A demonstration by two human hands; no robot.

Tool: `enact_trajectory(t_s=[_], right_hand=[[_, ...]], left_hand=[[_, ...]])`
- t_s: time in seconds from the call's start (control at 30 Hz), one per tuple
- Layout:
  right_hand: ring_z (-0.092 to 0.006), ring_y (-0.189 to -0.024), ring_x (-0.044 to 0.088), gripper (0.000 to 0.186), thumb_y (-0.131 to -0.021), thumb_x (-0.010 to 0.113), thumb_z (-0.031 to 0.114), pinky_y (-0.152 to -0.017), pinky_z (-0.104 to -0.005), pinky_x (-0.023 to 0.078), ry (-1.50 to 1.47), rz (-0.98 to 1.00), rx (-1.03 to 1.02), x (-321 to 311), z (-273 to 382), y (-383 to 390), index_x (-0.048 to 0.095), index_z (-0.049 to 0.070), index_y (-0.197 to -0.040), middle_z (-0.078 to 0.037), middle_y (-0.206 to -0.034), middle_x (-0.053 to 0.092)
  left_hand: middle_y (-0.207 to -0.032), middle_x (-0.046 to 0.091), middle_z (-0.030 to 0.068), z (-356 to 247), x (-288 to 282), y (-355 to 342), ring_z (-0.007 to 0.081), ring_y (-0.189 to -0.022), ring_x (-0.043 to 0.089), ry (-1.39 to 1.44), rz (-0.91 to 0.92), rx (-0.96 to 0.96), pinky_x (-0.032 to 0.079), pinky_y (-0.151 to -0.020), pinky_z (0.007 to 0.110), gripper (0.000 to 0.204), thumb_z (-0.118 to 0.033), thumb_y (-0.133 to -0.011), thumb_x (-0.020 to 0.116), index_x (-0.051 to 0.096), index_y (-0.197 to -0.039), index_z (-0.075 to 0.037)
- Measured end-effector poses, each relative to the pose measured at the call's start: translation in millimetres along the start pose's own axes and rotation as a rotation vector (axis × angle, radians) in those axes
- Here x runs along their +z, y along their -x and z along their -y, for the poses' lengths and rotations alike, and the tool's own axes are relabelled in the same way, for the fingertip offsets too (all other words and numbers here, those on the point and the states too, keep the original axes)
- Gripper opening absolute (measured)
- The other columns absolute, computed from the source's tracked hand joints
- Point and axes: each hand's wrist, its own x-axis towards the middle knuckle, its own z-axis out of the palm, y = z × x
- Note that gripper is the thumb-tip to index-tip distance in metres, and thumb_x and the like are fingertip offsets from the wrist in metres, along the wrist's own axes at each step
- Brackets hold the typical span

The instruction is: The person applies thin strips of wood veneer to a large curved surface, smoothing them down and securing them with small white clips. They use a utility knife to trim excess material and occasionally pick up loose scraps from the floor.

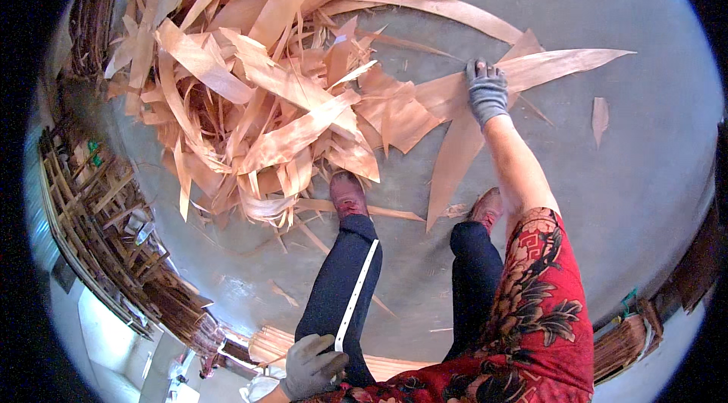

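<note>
My right hand (486,90), in a grey glove, reaches out over the floor with its fingers closed on a long, pointed wood veneer strip (565,69). Other veneer pieces (455,164) lie crossed under and beside it. By my left thigh, my gloved left hand (315,362) has curled fingers at the lower end of a narrow white strip with dark marks (356,293). That strip runs up along my left trouser leg; the grip itself is partly hidden. A large tangled heap of veneer scraps (292,88) spreads in front of my left foot.
My shoes (348,194) stand on the grey floor (607,198), the left one touching the heap. A loose veneer sliver (600,121) lies at the right. Stacked wood sticks (114,213) line the left side, and a wood bundle (626,346) sits at lower right. Pale stacked veneer (273,344) is behind my legs.
</note>
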Motion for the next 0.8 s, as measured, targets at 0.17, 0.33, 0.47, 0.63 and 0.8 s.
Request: enact_trajectory(t_s=[0.17, 0.33, 0.47, 0.63, 0.8], right_hand=[[-0.0291, -0.082, 0.063, 0.021, -0.072, 0.061, 0.021, -0.069, -0.0425, 0.047, -0.112, 0.462, -0.066, -10.9, -18.9, 5.8, 0.058, 0.013, -0.091, -0.013, -0.089, 0.063], [-0.033, -0.082, 0.063, 0.025, -0.076, 0.062, 0.031, -0.066, -0.0423, 0.048, -0.552, 0.281, 0.71, -60.1, -47.7, 57.5, 0.062, 0.007, -0.077, -0.018, -0.082, 0.065], [-0.0263, -0.072, 0.062, 0.036, -0.074, 0.067, 0.034, -0.065, -0.0378, 0.046, -1.221, 0.182, 1.088, -12.0, -52.7, 142.1, 0.062, -0.002, -0.078, -0.019, -0.077, 0.064], [-0.0358, -0.085, 0.06, 0.052, -0.069, 0.072, 0.034, -0.076, -0.0401, 0.047, -1.1, 0.289, 1.279, 25.2, 44.4, 131.1, 0.053, 0.0, -0.104, -0.026, -0.106, 0.055], [-0.0431, -0.087, 0.057, 0.071, -0.064, 0.076, 0.026, -0.079, -0.043, 0.048, -0.651, 0.277, 1.688, -18.4, 83.4, 65.4, 0.032, 0.001, -0.114, -0.033, -0.117, 0.038]], left_hand=[[-0.084, 0.058, 0.008, -3.7, -2.2, -13.1, 0.0312, -0.094, 0.055, 0.025, -0.033, 0.061, 0.046, -0.077, 0.044, 0.029, -0.016, -0.056, 0.065, 0.064, -0.083, -0.006], [-0.087, 0.055, 0.0056, -10.7, -8.5, -26.6, 0.0268, -0.092, 0.055, 0.047, -0.007, 0.102, 0.048, -0.072, 0.043, 0.028, -0.015, -0.053, 0.069, 0.064, -0.08, -0.01], [-0.086, 0.055, 0.0056, -10.8, -6.0, -26.2, 0.0268, -0.093, 0.055, 0.042, 0.016, 0.146, 0.048, -0.071, 0.043, 0.029, -0.016, -0.053, 0.069, 0.064, -0.081, -0.009], [-0.084, 0.058, 0.0076, -18.1, -6.1, -33.8, 0.0308, -0.095, 0.055, -0.005, 0.013, 0.126, 0.045, -0.077, 0.045, 0.029, -0.016, -0.056, 0.065, 0.064, -0.083, -0.006], [-0.083, 0.061, 0.0082, -20.6, 3.0, -22.5, 0.0308, -0.095, 0.056, -0.084, 0.032, 0.054, 0.044, -0.082, 0.044, 0.028, -0.016, -0.058, 0.063, 0.065, -0.084, -0.006]])
